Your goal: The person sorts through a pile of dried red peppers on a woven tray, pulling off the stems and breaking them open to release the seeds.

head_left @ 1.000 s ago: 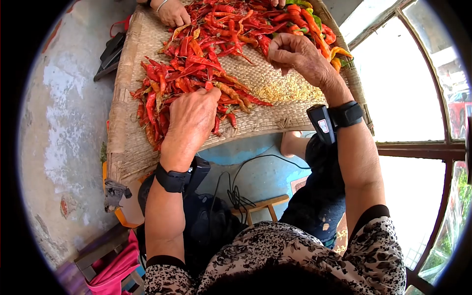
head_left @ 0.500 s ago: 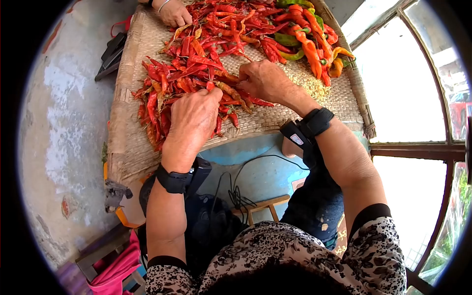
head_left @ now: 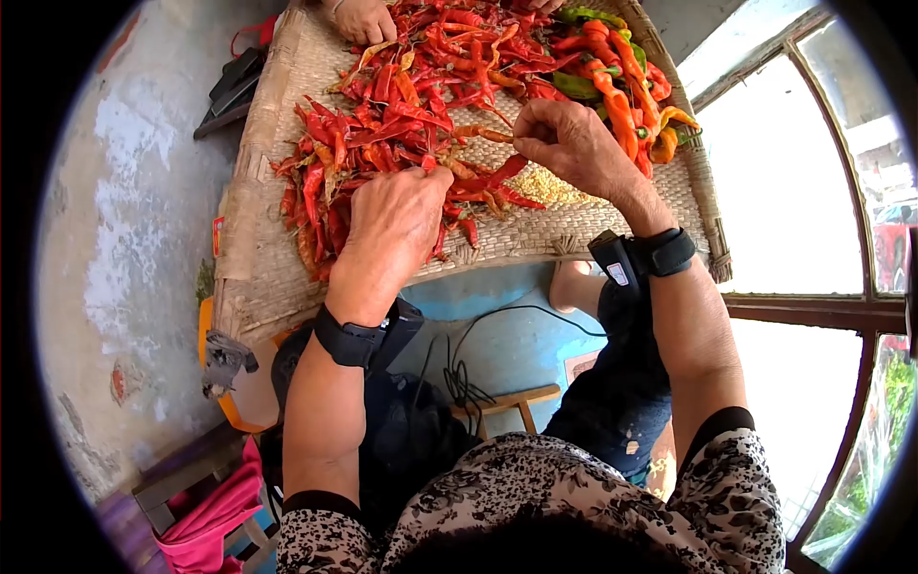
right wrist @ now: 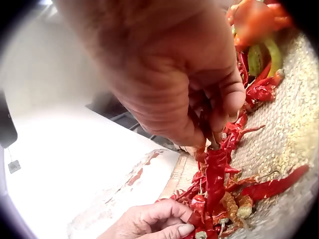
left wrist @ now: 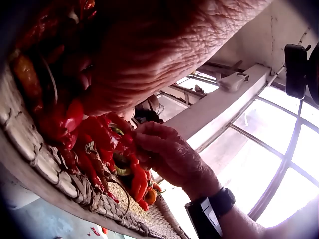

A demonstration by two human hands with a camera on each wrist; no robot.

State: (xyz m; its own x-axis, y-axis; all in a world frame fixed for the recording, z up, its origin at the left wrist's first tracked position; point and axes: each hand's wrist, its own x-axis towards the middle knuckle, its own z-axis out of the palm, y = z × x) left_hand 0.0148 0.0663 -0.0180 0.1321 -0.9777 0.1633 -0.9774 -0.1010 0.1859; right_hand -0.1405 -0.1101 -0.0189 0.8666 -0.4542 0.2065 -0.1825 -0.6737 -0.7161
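A heap of dried red chili peppers covers much of a woven mat. My left hand is at the heap's near edge, a red chili pinched between thumb and fingers, as the right wrist view shows. To its right, my right hand is raised above the mat. Its thumb and fingertips pinch the end of a wrinkled red chili pepper, which hangs down toward the left hand. Pale yellow seeds lie scattered below the right hand.
Fresh-looking red, orange and green peppers lie at the mat's far right. Another person's hand rests by the heap's far left. A window stands on the right, a wall on the left, a small wooden stool below.
My right hand went left from beside the fresh peppers into the heap, then came back up and right with a red chili. My left hand has stayed at the heap; the view shifted slightly.
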